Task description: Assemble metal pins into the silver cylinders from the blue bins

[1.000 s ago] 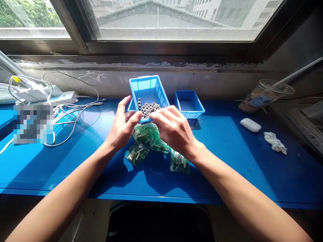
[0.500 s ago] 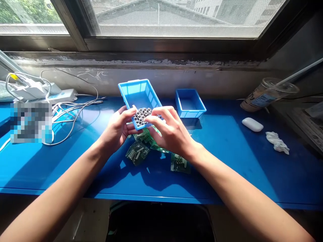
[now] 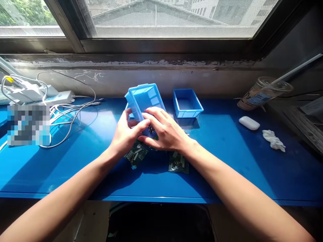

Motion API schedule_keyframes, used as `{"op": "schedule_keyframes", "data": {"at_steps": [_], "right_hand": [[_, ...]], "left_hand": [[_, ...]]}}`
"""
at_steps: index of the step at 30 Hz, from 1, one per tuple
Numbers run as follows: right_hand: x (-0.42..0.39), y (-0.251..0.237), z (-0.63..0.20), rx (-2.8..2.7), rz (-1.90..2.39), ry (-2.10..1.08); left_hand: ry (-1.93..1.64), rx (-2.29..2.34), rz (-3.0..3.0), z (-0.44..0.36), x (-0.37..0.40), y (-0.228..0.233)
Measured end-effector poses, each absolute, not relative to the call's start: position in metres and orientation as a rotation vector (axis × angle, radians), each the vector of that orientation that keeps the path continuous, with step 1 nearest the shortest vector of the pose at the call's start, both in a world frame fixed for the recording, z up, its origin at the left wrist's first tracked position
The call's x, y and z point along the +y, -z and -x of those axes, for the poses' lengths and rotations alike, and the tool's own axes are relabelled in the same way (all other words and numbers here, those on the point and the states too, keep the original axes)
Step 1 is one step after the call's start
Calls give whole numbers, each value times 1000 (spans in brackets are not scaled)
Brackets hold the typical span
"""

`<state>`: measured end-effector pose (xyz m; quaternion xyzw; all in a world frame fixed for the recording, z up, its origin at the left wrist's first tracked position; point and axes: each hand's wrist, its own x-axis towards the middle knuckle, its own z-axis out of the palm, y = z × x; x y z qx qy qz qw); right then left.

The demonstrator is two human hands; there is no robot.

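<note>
A light-blue plastic bin (image 3: 145,94) is held tilted above the table, its lower end between my hands. My left hand (image 3: 128,129) grips the bin's left side, the thumb pointing across its lower end. My right hand (image 3: 165,129) is closed over the lower right end, with fingers reaching inside and the thumb low in front; its fingertips are partly hidden. Several small grey ring-ended cylinders (image 3: 150,128) show in the gap between the hands. Beneath lie clear green-tinted packets of small parts, one packet (image 3: 136,154) below my left hand and another packet (image 3: 178,163) below my right wrist.
A second blue bin (image 3: 188,101) stands behind on the blue table (image 3: 217,161). To the right are a plastic cup with a straw (image 3: 259,95), a white case (image 3: 249,123) and a crumpled tissue (image 3: 274,140). Cables (image 3: 73,114) and a power strip (image 3: 59,97) lie left.
The bin has turned and tilted, so its left wall now faces me more. My right hand has come lower and nearer my left, covering most of the grey cylinders.
</note>
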<state>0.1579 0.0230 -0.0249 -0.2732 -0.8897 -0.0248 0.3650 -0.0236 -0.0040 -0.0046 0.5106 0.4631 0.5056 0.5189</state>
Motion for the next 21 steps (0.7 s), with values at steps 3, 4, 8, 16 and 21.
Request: {"op": "schedule_keyframes", "data": {"at_steps": [3,4,8,16,21], "right_hand": [[24,31,-156,-2315,689,51],[24,33,-155,-2309,686,45],[26,37,-155,-2268,670,0],[23,33,-155,-2278,683,2],[19,29,-153,-2287,714,61]], "left_hand": [[-1220,1085,-1277,22,-5,6],[-1221,1089,-1281,22,-5,6],[-1227,1115,-1291,21,-5,5],[-1254,1086,-1337,20,-7,6],[-1245,1077,-1356,21,-7,5]]}}
